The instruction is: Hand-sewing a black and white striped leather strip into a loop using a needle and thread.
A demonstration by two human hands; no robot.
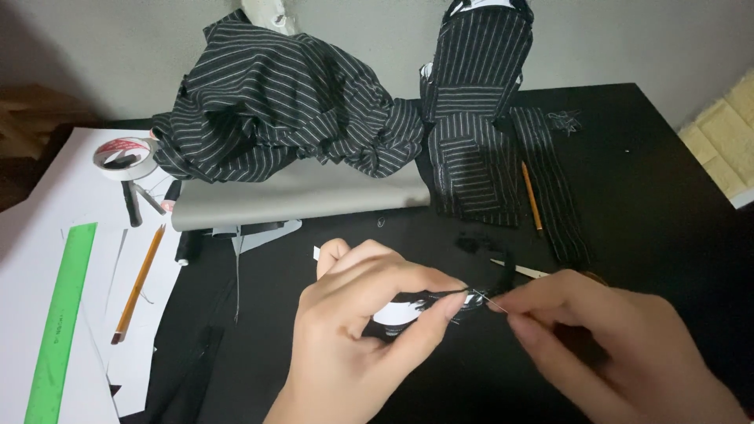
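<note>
My left hand (365,330) pinches a small piece of black fabric (440,302) between thumb and forefinger, low in the middle of the view. A white round object (397,314) shows under that hand. My right hand (613,338) meets it from the right, fingertips pinched on a thin needle (488,298) at the fabric's edge. Both hands hover just above the black table (652,204).
A heap of black pinstriped cloth (275,102) and a folded striped piece (471,118) lie at the back, on a grey sheet (298,200). Tape roll (124,157), two pencils (140,283) (532,196), a green ruler (61,314) and white paper (47,235) sit to the left.
</note>
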